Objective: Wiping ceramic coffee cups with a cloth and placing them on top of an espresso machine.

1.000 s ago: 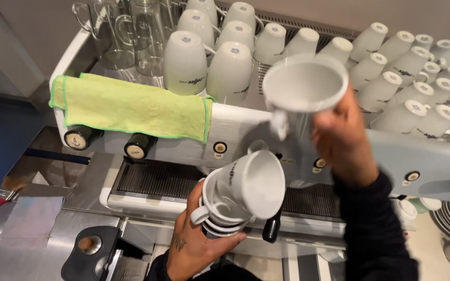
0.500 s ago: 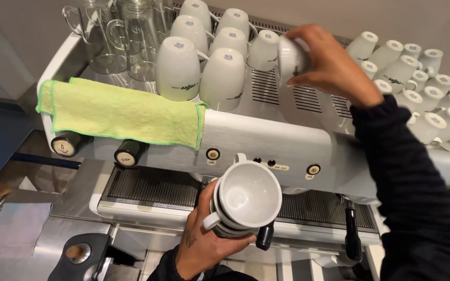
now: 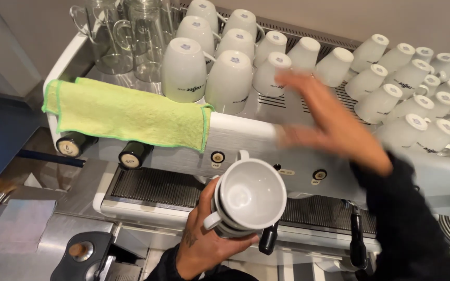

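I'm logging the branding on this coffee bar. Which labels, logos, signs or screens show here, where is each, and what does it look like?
Cup logos: dark print low on the sides of the upturned white cups atop the machine.
Base marks: small bluish marks on the cups' upturned bases.
Button labels: tiny dark marks under round buttons on the machine's silver front.
Knob emblems: pale discs on two black knobs under the green cloth.
No screens, signs or packages.

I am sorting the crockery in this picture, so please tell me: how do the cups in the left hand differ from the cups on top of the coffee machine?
The stack of cups is gripped by the left hand, mouths facing the camera; the cups on the machine stand upside down. The held ones are nested together; the others stand singly in rows. All are white.
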